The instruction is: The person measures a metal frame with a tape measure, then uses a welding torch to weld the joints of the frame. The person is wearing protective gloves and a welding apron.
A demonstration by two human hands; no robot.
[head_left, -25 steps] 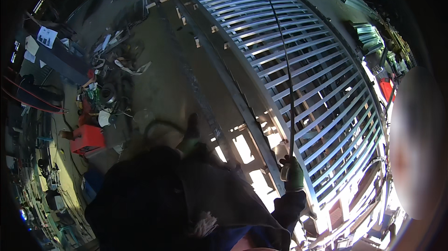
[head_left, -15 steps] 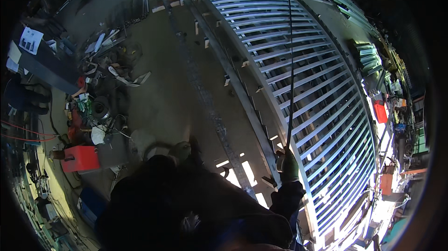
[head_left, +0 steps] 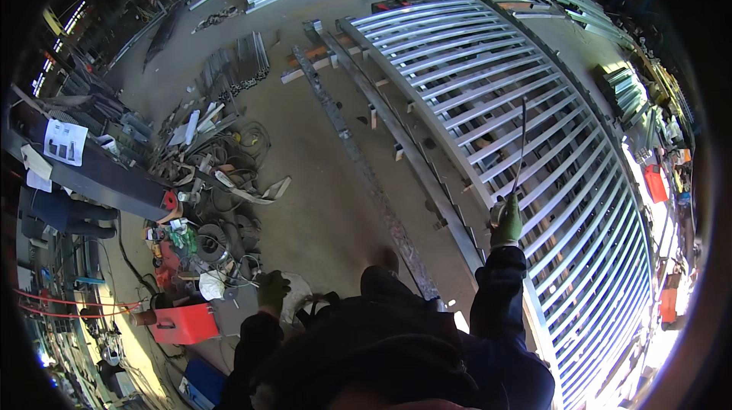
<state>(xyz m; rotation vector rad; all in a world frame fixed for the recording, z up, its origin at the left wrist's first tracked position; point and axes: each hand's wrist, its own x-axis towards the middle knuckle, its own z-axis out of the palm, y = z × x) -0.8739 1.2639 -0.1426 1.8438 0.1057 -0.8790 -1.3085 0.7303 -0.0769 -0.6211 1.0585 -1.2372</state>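
Note:
My right hand (head_left: 508,229), in a green glove, is closed around what looks like a tape measure (head_left: 497,213). Its dark, narrow blade (head_left: 523,139) sticks out away from me, over the slatted metal frame (head_left: 496,143). That frame is long, with many pale parallel bars between two side rails. At lower left, my left hand (head_left: 272,290), also green-gloved, hangs above the floor with its fingers apart and nothing visible in it.
Beside the frame run a long steel beam (head_left: 412,158) and a rusty flat bar (head_left: 354,158) on the floor. To the left are a red box (head_left: 184,324), tangled cables and scrap (head_left: 229,158), and a dark beam with a paper sheet (head_left: 65,142). Another person's legs (head_left: 84,216) show at far left.
The blade reached to the frame's far end before and is now much shorter. My right hand has moved forward, and my left hand now shows clearly at lower left. The view has shifted.

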